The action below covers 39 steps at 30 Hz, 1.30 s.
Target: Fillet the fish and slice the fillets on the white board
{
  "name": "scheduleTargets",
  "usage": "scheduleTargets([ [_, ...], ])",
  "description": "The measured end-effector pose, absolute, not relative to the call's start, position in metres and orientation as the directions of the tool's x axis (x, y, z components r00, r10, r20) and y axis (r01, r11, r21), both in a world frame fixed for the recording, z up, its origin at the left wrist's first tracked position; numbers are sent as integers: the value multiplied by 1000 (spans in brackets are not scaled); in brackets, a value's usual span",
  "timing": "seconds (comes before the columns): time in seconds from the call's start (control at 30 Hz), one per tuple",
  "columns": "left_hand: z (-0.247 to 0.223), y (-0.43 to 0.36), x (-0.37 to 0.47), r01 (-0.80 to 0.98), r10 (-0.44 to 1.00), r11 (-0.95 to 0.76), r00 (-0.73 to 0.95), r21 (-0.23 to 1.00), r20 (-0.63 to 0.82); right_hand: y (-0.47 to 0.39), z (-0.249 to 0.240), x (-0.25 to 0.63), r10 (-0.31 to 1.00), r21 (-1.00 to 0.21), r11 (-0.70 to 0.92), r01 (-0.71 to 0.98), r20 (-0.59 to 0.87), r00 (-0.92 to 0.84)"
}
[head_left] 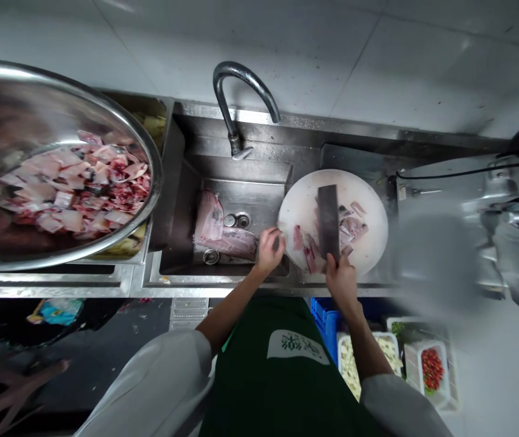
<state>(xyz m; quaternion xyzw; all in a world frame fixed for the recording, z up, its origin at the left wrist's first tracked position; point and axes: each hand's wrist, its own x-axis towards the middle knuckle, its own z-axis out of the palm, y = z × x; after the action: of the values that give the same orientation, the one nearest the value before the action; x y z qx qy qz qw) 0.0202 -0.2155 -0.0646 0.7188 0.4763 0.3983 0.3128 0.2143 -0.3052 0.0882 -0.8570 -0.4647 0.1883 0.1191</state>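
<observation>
My right hand (340,279) grips the handle of a cleaver (328,221), whose broad dark blade points away from me over the round white cutting board (375,243). Cut fish pieces (352,227) lie right of the blade, and several fish strips (309,249) lie to its left. Curled at the board's left edge, above the rim of the sink, is my left hand (271,250); whether anything is in its fingers I cannot make out. Larger slabs of fish (223,233) rest in the steel sink (250,170) below and left of that hand.
A big steel bowl (152,152) of chopped fish stands left of the sink. The faucet (241,70) arches behind it. A dark panel (350,158) leans behind the board. Metal equipment (491,200) stands right. Below the counter are a blue crate (325,321) and tubs, one with red peppers (432,367).
</observation>
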Motion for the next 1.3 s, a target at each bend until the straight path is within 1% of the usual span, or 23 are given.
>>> scheduleTargets([
  [0.03, -61, -220, 26, 434, 895, -401, 372, 807, 245, -312, 86, 231, 812, -386, -579, 718, -194, 550],
  [0.1, -56, -232, 44, 420, 747, -547, 635, 724, 196, -332, 79, 271, 726, -436, -664, 608, -180, 664],
  [0.13, -53, -237, 55, 423, 685, -604, 709, 675, 169, -344, 75, 290, 677, -490, -696, 524, -205, 707],
  [0.17, -52, -241, 67, 439, 654, -639, 742, 632, 147, -356, 71, 308, 629, -556, -716, 421, -252, 736],
  [0.23, -52, -245, 93, 496, 674, -643, 729, 584, 124, -379, 62, 337, 553, -674, -715, 185, -384, 739],
  [0.27, -53, -245, 107, 524, 701, -624, 703, 580, 119, -387, 56, 348, 531, -708, -702, 77, -447, 720],
  [0.33, -55, -240, 135, 568, 757, -572, 642, 592, 116, -395, 46, 362, 510, -729, -680, -76, -545, 665],
  [0.4, -57, -233, 159, 603, 808, -519, 577, 606, 118, -391, 36, 369, 509, -721, -678, -142, -601, 616],
  [0.5, -55, -227, 185, 601, 843, -484, 515, 637, 154, -373, 22, 368, 551, -717, -682, -145, -635, 542],
  [0.63, -47, -227, 202, 541, 832, -506, 512, 672, 214, -344, 6, 344, 693, -755, -653, -55, -626, 359],
  [0.73, -44, -230, 206, 529, 834, -502, 505, 685, 221, -332, 0, 321, 738, -778, -627, -43, -611, 287],
  [0.87, -42, -234, 208, 550, 873, -452, 436, 702, 220, -332, 1, 305, 759, -797, -602, -49, -590, 276],
  [1.0, -32, -240, 210, 539, 866, -473, 428, 697, 257, -340, 9, 301, 752, -795, -604, -59, -592, 290],
  [1.17, -3, -243, 205, 521, 824, -542, 481, 659, 298, -347, 29, 292, 776, -847, -529, -46, -506, 376],
  [1.3, 31, -228, 176, 561, 833, -548, 430, 620, 348, -333, 61, 269, 838, -881, -471, 42, -432, 334],
])
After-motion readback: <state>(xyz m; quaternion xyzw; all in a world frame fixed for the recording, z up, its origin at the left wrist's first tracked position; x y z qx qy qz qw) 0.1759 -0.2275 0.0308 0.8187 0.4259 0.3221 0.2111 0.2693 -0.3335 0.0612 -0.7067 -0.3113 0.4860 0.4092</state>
